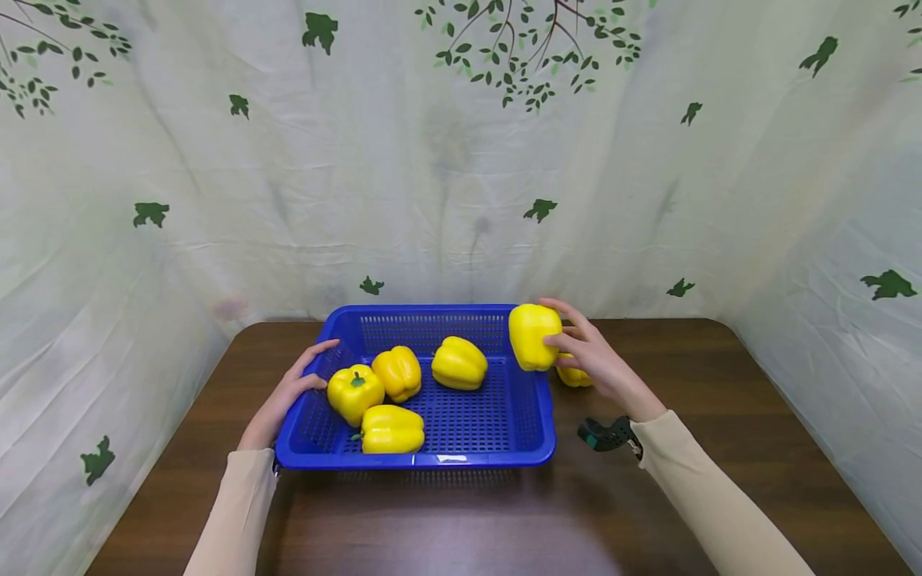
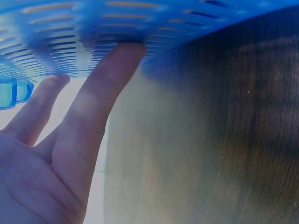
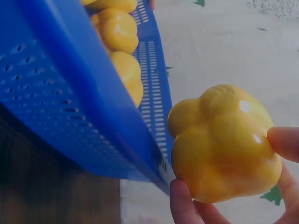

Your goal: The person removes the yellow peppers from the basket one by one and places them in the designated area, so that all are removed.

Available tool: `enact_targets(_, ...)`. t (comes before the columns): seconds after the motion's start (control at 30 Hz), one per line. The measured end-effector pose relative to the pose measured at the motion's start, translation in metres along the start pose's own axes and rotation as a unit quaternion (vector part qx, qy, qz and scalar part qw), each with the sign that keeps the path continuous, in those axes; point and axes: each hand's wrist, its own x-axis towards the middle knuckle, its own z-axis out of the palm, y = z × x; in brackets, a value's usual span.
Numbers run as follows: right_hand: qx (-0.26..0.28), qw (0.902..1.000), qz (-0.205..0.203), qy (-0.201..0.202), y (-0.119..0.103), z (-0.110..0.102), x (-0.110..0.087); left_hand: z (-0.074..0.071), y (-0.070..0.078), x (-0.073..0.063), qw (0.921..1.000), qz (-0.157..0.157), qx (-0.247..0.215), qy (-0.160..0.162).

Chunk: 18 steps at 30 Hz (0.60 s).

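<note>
The yellow pepper (image 1: 531, 336) was in the right hand (image 1: 605, 370), held up at the blue basket's (image 1: 360, 462) right rim, near the far corner. That hand's grip was parted only by the pepper's width, thumb and fingertips against its sides. Inside the basket lay four more peppers (image 1: 459, 363): three close together toward the left, one apart near the middle. The left hand (image 1: 282, 400) had hold of the basket's left rim, two digits laid over it and others reaching to the slotted outer wall; the hazy left wrist view made it hard to judge how firmly. Another pepper (image 1: 575, 377) sat on the brown surface (image 1: 446, 524), partly hidden by the right hand. Beyond hung a pale cloth (image 1: 418, 200) with green leaf prints.
</note>
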Motion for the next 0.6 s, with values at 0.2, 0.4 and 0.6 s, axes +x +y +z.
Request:
enact_targets(0.2,-0.003,0.9999,0.009,0.012,0.004,-0.008,-0.003,0.000,0.001,0.001,1.0000,-0.001,-0.003,0.001)
enact_targets(0.4,0.000,0.9998,0.010,0.015,0.008,-0.014,-0.005,0.000,0.000,0.001,1.0000,0.004,-0.009,-0.001)
enact_targets(0.6,-0.001,0.9997,0.009,0.025,0.010,-0.021,-0.009,0.000,0.000,0.002,0.9998,0.011,-0.015,-0.004)
